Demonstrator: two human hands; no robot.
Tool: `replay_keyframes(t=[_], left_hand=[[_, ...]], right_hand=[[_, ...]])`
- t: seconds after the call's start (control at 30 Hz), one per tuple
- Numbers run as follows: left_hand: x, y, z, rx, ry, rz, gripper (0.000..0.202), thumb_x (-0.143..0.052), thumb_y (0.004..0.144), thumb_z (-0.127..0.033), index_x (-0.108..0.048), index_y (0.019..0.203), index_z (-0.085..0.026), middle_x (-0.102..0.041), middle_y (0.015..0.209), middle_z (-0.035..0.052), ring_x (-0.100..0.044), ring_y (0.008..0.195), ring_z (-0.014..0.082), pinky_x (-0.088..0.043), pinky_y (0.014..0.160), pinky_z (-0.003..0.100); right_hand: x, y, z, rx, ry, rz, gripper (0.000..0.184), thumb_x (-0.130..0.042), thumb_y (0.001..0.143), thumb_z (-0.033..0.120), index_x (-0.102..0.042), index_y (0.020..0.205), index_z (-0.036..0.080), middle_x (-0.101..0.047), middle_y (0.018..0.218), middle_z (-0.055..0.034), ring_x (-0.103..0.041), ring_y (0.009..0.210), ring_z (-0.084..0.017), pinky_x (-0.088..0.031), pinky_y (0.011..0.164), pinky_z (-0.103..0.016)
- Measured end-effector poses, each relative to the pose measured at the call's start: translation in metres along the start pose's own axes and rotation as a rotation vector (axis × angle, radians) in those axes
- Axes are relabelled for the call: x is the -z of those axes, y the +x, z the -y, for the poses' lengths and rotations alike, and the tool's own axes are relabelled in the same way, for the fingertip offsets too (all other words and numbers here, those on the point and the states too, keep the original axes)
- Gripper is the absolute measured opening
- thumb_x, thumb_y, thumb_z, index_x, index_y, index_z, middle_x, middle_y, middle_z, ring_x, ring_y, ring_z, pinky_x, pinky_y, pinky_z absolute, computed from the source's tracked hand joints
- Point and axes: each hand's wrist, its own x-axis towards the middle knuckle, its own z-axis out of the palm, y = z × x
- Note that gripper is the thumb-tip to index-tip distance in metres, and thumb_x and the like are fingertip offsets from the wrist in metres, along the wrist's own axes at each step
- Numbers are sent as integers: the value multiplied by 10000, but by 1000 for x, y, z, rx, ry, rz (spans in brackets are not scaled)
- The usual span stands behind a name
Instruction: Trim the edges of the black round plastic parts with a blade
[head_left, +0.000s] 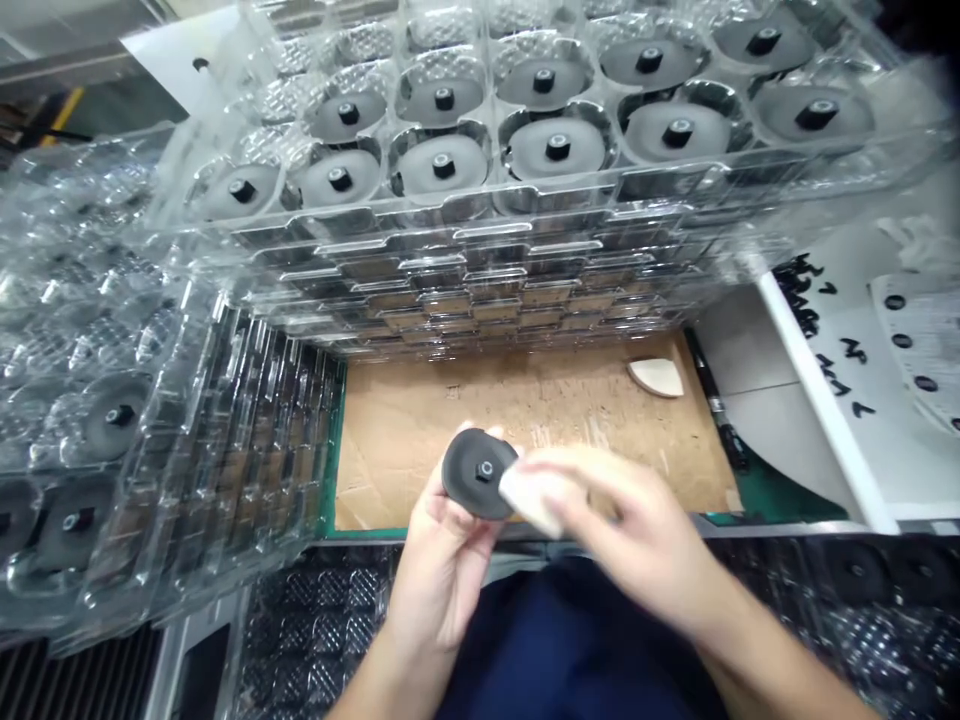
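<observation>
Black disc (474, 480) gripped by left hand (450, 560), fingers underneath; right hand (626, 505) pinches pale pad (531, 498).

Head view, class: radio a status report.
Left hand holding black disc. Right hand holding pale pad at disc's rim. Pale wedge on cardboard, apart from hands.

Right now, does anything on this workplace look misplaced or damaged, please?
Mildly, yes: small black pieces lie scattered loosely on the white surface at right, unlike the grey discs seated in the tray. The cardboard also looks scuffed, with pale patches. The black disc in the left hand shows no obvious damage.
</observation>
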Motion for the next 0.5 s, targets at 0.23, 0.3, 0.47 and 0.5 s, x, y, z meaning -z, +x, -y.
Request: replay_keyframes(t=[0.23,0.3,0.47,0.5], left_hand=[[6,13,-1,12,-31,-146,488,-728,705,-338,-621,1168,-226,-652,1217,82,-568,1169,272,-433,1036,415],[6,14,-1,8,-39,-138,537,-732,686,-371,-605,1187,-224,-632,1246,91,-559,1178,288,-416,1049,444],[5,17,-4,0,-41,-135,496,-750,658,-379,-644,1109,-203,-650,1209,92,-598,1125,275,-448,1022,417],[5,17,-5,-12,-39,-139,475,-751,659,-371,-651,1093,-205,-652,1203,85,-602,1120,265,-456,1015,399]], right_hand=[[-34,-15,-97,-191,-239,-161,232,-529,863,302,-697,1004,226,-659,974,-92,-598,914,-256,-483,813,-429],[-49,-29,-104,-199,-304,-232,299,-571,841,333,-661,1096,204,-595,1105,-141,-519,1053,-312,-405,906,-518],[-61,-41,-103,-186,-338,-305,253,-586,850,322,-644,1059,192,-626,1066,-129,-506,1055,-303,-363,931,-543],[-58,-38,-100,-172,-323,-291,208,-577,859,293,-658,1027,201,-645,1038,-112,-526,1030,-287,-380,921,-524]])
